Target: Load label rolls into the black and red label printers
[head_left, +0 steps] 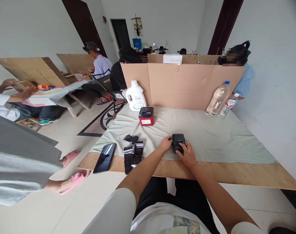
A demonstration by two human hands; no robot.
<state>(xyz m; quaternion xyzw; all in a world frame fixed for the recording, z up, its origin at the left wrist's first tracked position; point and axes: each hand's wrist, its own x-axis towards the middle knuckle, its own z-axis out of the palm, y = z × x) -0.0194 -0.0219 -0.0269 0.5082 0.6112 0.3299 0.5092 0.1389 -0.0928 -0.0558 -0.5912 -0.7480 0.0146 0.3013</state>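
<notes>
Hands grip black device [178, 142] on green cloth [211, 136]: left hand [165, 143] at its left side, right hand [188, 155] at its near right.

The small black box [178, 142] under both hands looks like matt plastic, sitting on a pale green cloth [211, 133] that is soft and creased, with bare, smooth wood of the board [235, 174] showing along the cloth's near edge. Left of the black box lie crinkled glossy black bags [133, 152] and a phone [104, 158] with a shiny glass face. Behind it stand a glossy red and black plastic box [146, 116], a white plastic jug [135, 96], clear plastic bottles [218, 99] and a dull brown cardboard wall [182, 85].
</notes>
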